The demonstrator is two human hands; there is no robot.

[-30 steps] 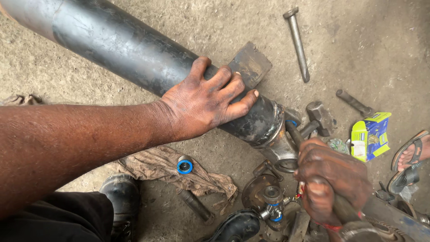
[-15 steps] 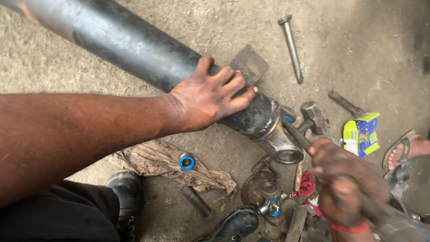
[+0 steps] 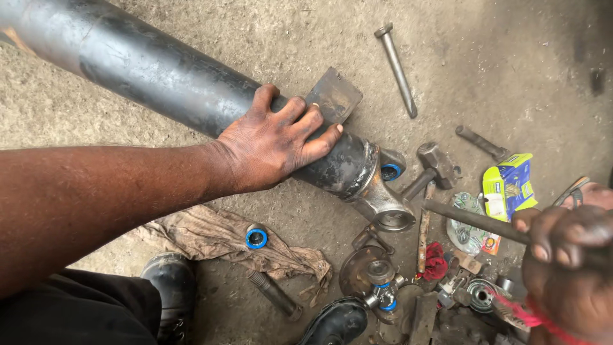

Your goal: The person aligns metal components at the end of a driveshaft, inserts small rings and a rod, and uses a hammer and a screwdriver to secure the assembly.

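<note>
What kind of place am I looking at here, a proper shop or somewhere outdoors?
Likely a roadside or open-yard vehicle repair spot: the work is done on bare dirt ground. A drive shaft with its yoke lies there, and a hammer, a long bolt and bearing parts lie loose around it.

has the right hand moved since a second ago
Yes. The right hand, gripping a metal bar, has drawn back to the right and slightly down, away from the yoke at the end of the black shaft.

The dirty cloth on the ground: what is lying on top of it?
On the dirty cloth sits one small metal cap with a blue ring, close to the black boot. Nothing else rests on it. What lies beneath the cloth is covered and cannot be seen.
</note>
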